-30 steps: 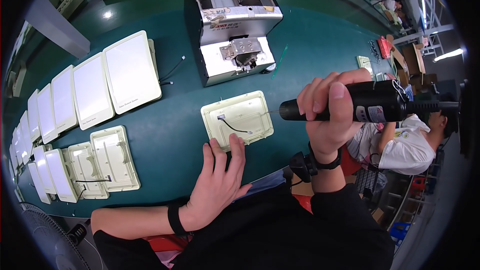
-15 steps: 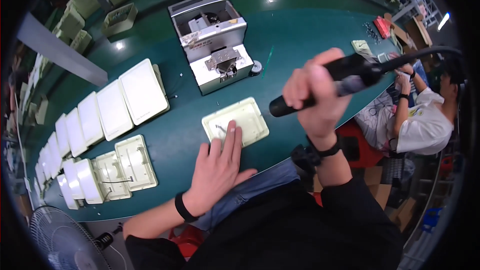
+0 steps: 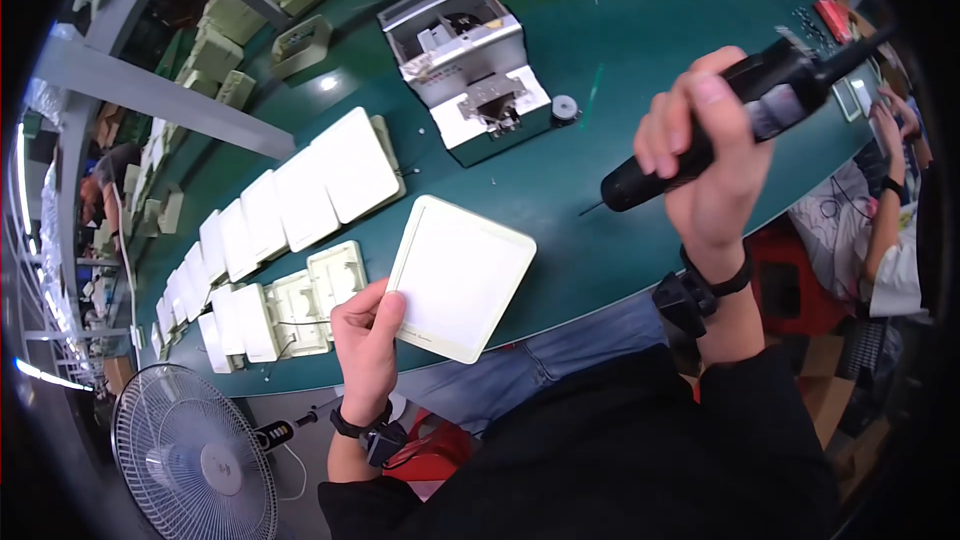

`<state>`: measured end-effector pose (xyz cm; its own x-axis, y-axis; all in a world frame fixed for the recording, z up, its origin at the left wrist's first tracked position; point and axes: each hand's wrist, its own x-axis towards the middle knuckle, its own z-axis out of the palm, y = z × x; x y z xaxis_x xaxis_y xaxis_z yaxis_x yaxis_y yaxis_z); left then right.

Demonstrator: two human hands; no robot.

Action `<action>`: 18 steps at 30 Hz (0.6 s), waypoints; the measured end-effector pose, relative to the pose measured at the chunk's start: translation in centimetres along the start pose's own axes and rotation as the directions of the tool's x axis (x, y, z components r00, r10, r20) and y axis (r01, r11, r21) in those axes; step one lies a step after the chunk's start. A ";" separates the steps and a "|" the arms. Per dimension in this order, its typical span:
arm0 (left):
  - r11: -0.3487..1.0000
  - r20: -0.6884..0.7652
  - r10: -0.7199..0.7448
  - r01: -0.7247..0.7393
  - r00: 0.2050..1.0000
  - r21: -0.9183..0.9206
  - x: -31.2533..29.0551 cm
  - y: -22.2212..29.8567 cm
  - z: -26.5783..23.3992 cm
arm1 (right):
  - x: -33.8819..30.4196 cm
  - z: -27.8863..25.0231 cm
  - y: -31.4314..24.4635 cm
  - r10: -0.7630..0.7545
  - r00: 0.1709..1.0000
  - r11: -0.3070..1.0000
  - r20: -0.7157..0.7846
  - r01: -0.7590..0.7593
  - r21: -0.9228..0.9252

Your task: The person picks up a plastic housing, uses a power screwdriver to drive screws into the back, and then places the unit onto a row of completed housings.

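Note:
A white rectangular plastic panel point(image 3: 462, 275) is tilted up above the bench's front edge, its smooth face toward me. My left hand point(image 3: 366, 338) grips its left edge, thumb on the face and fingers behind. My right hand point(image 3: 715, 145) is wrapped round a black corded electric screwdriver point(image 3: 775, 90), whose thin bit points down to the left, over the bench and apart from the panel. To the left lie overlapping rows of similar panels point(image 3: 360, 165), some face up. Nearer me, open-backed ones point(image 3: 335, 275) show ribs and a dark wire.
A grey-and-white benchtop machine point(image 3: 465, 65) stands at the back, a small round metal piece point(image 3: 565, 107) beside it. A floor fan point(image 3: 200, 450) is at lower left. A co-worker's arm point(image 3: 885, 170) is at far right. Pale bins point(image 3: 302, 45) stand beyond the green bench point(image 3: 640, 60).
My left hand has gone from lying flat in the panel to gripping its edge; the panel is lifted and turned smooth face up. The screwdriver has moved right. My view has shifted.

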<state>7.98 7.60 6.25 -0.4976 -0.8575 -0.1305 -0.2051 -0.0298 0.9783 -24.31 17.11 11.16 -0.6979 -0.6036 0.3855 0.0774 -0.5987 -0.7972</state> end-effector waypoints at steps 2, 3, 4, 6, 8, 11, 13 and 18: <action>0.981 -0.010 -0.020 0.018 1.000 -0.195 0.1 -0.5 -0.6 | -0.3 0.9 1.7 0.021 1.000 1.000 -0.005 -0.021 -0.021; 0.979 -0.002 -0.016 0.015 1.000 -0.204 -0.1 -0.7 -0.8 | -0.4 1.2 2.6 0.048 0.998 0.999 0.034 -0.048 -0.022; 0.977 0.005 -0.013 0.014 1.000 -0.213 -0.2 -0.9 -1.1 | -0.4 1.4 3.5 0.077 0.994 0.997 0.072 -0.075 -0.026; 0.977 0.001 -0.009 0.009 1.000 -0.214 -0.8 -1.7 -1.6 | -0.1 2.0 5.7 0.083 0.988 0.996 0.134 -0.087 0.029; 0.958 -0.020 0.100 -0.101 0.995 -0.267 -1.1 -3.0 -2.1 | 0.7 2.9 7.6 0.096 0.964 0.985 0.249 -0.127 0.114; 0.918 -0.058 0.165 -0.175 0.985 -0.356 -1.4 -4.1 -2.2 | 1.4 3.6 8.9 0.103 0.963 0.985 0.248 -0.134 0.111; 0.837 -0.088 0.190 -0.208 0.978 -0.506 -1.4 -4.4 -1.7 | 1.7 3.9 9.6 0.110 0.963 0.985 0.247 -0.140 0.104; 0.866 -0.110 0.116 -0.155 0.987 -0.475 -1.3 -4.6 -1.4 | 2.6 3.8 10.1 0.037 0.980 0.998 0.196 -0.046 0.040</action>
<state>10.79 8.11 2.15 -0.4219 -0.9066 0.0025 0.2997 -0.1369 0.9442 -22.64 7.48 5.87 -0.5413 -0.7170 0.4392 0.1378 -0.5909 -0.7949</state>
